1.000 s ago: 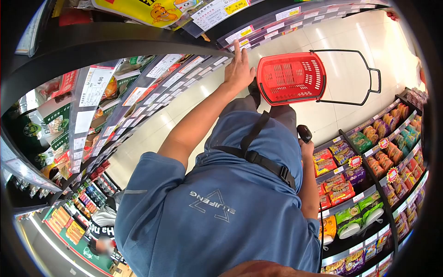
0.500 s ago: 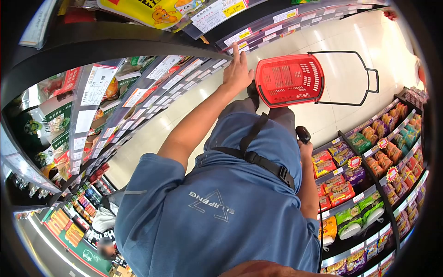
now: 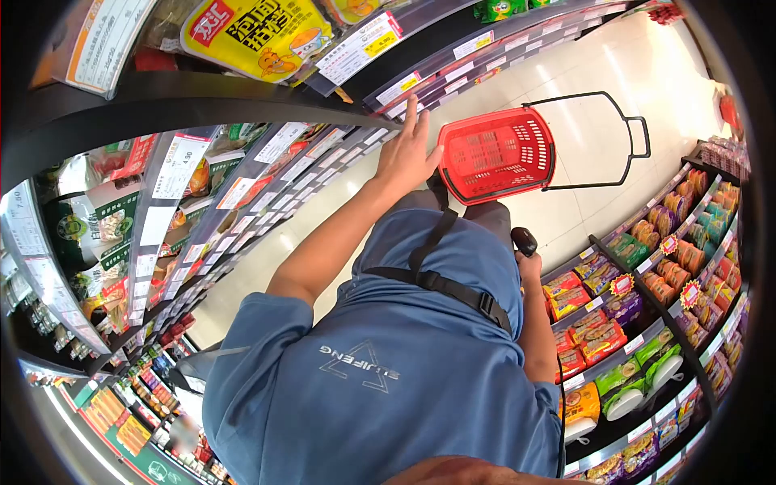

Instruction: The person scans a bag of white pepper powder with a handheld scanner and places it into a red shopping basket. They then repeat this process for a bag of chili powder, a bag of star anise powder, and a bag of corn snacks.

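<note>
My left hand (image 3: pixel 402 158) is stretched out ahead with its fingers extended and nothing in them. Its fingertips are close by the shelf edge (image 3: pixel 396 86), which carries price labels. Just right of that hand, a red shopping basket (image 3: pixel 493 153) stands on the floor by my feet. Its black handle frame (image 3: pixel 638 137) reaches out to the right. At my right side, my right hand (image 3: pixel 529 267) is closed around a black rounded object (image 3: pixel 524 240) whose kind I cannot tell. A thin black cable (image 3: pixel 560 404) runs along that arm.
Left shelves hold packaged food, with a yellow snack bag (image 3: pixel 255 36) on the upper one. Right shelves carry red packets (image 3: pixel 598 335) and green bags (image 3: pixel 647 364). Pale tiled floor (image 3: pixel 578 222) lies between. A blurred person (image 3: pixel 186 432) is at lower left.
My left hand has shifted slightly left and down in view, its fingers still extended. The basket appears lower and further left, and more of the yellow snack bag shows. My right hand keeps its grip.
</note>
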